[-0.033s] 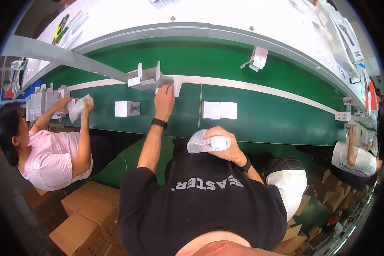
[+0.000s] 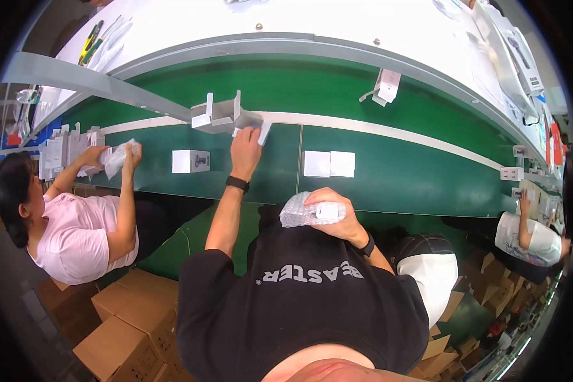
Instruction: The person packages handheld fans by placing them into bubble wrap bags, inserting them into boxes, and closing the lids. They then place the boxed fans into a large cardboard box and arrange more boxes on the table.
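Note:
My left hand (image 2: 246, 153) reaches to the far side of the belt, its fingers closed on the near edge of an open white carton (image 2: 226, 118) whose flaps stand up. In front of my chest, my right hand (image 2: 337, 219) grips a clear bubble-wrap pouch (image 2: 296, 211). A small white block-like item (image 2: 328, 211) shows at its palm end; whether it lies inside the pouch I cannot tell. Left of my left forearm sits a closed white box (image 2: 190, 162) with a dark picture on one side. Two white boxes (image 2: 329, 164) stand side by side beyond my right hand.
A co-worker in pink (image 2: 86, 235) at the left handles a clear bag (image 2: 114, 159) beside several open cartons (image 2: 63, 149). Another person (image 2: 528, 235) works at far right. A metal shelf edge (image 2: 286, 41) runs above the green belt (image 2: 395, 172). Brown cardboard boxes (image 2: 134, 305) stand behind at left.
The right-hand flap of the open carton has tilted slightly by my left hand. My right hand and the pouch stay almost where they were.

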Action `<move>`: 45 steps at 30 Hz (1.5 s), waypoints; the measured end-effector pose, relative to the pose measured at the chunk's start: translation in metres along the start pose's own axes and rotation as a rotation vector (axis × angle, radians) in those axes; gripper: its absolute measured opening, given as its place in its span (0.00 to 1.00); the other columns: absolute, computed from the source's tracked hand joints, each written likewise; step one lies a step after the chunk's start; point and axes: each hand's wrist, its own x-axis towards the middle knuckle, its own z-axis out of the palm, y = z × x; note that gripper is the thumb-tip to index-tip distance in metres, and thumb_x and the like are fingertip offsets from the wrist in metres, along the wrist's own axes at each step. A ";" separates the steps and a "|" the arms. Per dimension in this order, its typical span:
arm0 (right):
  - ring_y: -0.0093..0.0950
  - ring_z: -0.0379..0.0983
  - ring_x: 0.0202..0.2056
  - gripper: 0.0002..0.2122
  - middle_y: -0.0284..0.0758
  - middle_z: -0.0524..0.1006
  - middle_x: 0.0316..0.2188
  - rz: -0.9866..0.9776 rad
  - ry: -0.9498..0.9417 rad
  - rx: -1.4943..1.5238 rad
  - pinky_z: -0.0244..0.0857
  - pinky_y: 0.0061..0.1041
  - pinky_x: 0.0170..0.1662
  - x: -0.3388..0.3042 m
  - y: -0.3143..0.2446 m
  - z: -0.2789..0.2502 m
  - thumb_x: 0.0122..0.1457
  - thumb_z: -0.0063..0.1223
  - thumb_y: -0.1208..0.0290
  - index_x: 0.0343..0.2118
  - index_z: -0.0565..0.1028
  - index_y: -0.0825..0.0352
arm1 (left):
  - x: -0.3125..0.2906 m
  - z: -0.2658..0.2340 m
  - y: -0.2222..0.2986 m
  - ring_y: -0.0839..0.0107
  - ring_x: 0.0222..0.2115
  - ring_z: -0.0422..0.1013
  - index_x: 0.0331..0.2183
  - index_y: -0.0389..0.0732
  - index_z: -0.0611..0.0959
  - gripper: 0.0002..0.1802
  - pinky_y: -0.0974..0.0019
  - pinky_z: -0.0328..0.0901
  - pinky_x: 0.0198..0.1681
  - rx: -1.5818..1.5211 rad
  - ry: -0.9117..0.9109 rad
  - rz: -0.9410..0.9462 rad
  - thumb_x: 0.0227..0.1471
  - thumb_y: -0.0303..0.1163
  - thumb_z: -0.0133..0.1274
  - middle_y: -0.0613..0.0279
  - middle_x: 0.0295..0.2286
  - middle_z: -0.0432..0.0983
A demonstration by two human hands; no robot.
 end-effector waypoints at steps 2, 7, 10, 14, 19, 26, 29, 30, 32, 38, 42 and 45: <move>0.32 0.75 0.43 0.22 0.39 0.78 0.39 -0.017 0.013 0.008 0.69 0.30 0.48 0.000 0.002 -0.005 0.40 0.69 0.84 0.41 0.75 0.69 | -0.002 -0.023 0.011 0.59 0.42 0.71 0.45 0.38 0.79 0.19 0.61 0.69 0.42 -0.046 0.110 0.083 0.47 0.26 0.59 0.59 0.42 0.72; 0.33 0.74 0.44 0.23 0.40 0.77 0.40 0.047 0.039 0.121 0.68 0.31 0.49 -0.008 0.012 -0.014 0.41 0.69 0.84 0.43 0.73 0.68 | -0.043 -0.077 0.016 0.59 0.43 0.71 0.42 0.36 0.81 0.13 0.60 0.67 0.47 -0.376 0.297 -0.081 0.53 0.28 0.57 0.59 0.39 0.75; 0.32 0.74 0.44 0.24 0.41 0.77 0.40 0.048 0.112 0.214 0.68 0.30 0.49 -0.008 0.011 -0.011 0.43 0.68 0.83 0.45 0.71 0.68 | -0.083 -0.052 -0.008 0.58 0.43 0.71 0.49 0.37 0.78 0.17 0.58 0.65 0.51 -1.316 0.224 -0.833 0.59 0.33 0.54 0.59 0.39 0.76; 0.29 0.73 0.45 0.24 0.39 0.76 0.41 0.119 0.203 0.243 0.67 0.29 0.48 -0.017 0.014 -0.016 0.47 0.67 0.82 0.47 0.69 0.68 | -0.106 -0.015 -0.010 0.60 0.41 0.72 0.49 0.38 0.77 0.18 0.59 0.67 0.49 -2.034 0.051 -1.187 0.61 0.37 0.50 0.58 0.40 0.76; 0.24 0.72 0.42 0.26 0.35 0.75 0.38 0.213 0.477 0.117 0.68 0.25 0.46 -0.018 -0.001 -0.010 0.47 0.69 0.78 0.48 0.67 0.69 | -0.137 0.042 -0.033 0.65 0.37 0.72 0.46 0.40 0.77 0.17 0.63 0.68 0.41 -2.275 -0.023 -1.286 0.62 0.41 0.47 0.58 0.40 0.76; 0.23 0.71 0.41 0.26 0.34 0.73 0.41 0.340 0.524 0.065 0.67 0.24 0.46 -0.009 -0.008 -0.011 0.50 0.67 0.76 0.50 0.65 0.69 | -0.155 0.075 -0.058 0.72 0.35 0.73 0.43 0.44 0.77 0.16 0.69 0.64 0.31 -2.287 -0.083 -1.188 0.62 0.45 0.46 0.65 0.39 0.78; 0.22 0.71 0.40 0.25 0.34 0.73 0.41 0.352 0.512 0.028 0.67 0.24 0.45 -0.011 -0.009 -0.012 0.51 0.66 0.75 0.50 0.65 0.69 | -0.158 0.074 -0.063 0.71 0.36 0.74 0.44 0.44 0.77 0.16 0.68 0.65 0.32 -2.388 -0.057 -1.103 0.62 0.44 0.46 0.65 0.39 0.78; 0.22 0.72 0.38 0.24 0.34 0.75 0.38 0.323 0.523 -0.005 0.68 0.23 0.44 -0.012 -0.010 -0.012 0.52 0.65 0.74 0.50 0.66 0.69 | -0.162 0.074 -0.066 0.70 0.36 0.74 0.44 0.44 0.77 0.16 0.67 0.66 0.32 -2.437 -0.037 -1.057 0.62 0.44 0.46 0.64 0.39 0.78; 0.21 0.73 0.36 0.23 0.33 0.77 0.36 0.300 0.543 -0.047 0.68 0.22 0.42 -0.014 -0.007 -0.012 0.52 0.65 0.74 0.49 0.66 0.69 | -0.155 0.066 -0.056 0.70 0.37 0.74 0.45 0.43 0.77 0.17 0.66 0.66 0.32 -2.331 -0.022 -1.098 0.62 0.45 0.46 0.64 0.40 0.78; 0.23 0.75 0.32 0.16 0.35 0.78 0.33 0.325 0.440 -0.186 0.69 0.23 0.37 -0.025 -0.009 -0.024 0.53 0.64 0.71 0.42 0.72 0.70 | -0.119 0.024 -0.024 0.66 0.41 0.75 0.50 0.43 0.76 0.19 0.59 0.70 0.36 -1.903 0.091 -1.175 0.62 0.44 0.48 0.62 0.43 0.78; 0.24 0.75 0.29 0.13 0.38 0.78 0.32 0.147 0.328 -0.537 0.69 0.25 0.34 -0.016 -0.028 -0.036 0.53 0.63 0.70 0.37 0.75 0.71 | -0.115 -0.014 -0.010 0.67 0.42 0.73 0.47 0.43 0.80 0.15 0.58 0.71 0.39 -1.554 0.188 -1.150 0.62 0.38 0.51 0.63 0.42 0.78; 0.24 0.75 0.30 0.11 0.39 0.79 0.33 0.062 0.356 -0.673 0.69 0.25 0.34 -0.021 -0.040 -0.049 0.54 0.61 0.71 0.37 0.76 0.72 | -0.108 -0.066 0.031 0.66 0.39 0.73 0.44 0.43 0.83 0.13 0.55 0.69 0.46 -1.035 0.102 -0.846 0.56 0.30 0.55 0.66 0.39 0.77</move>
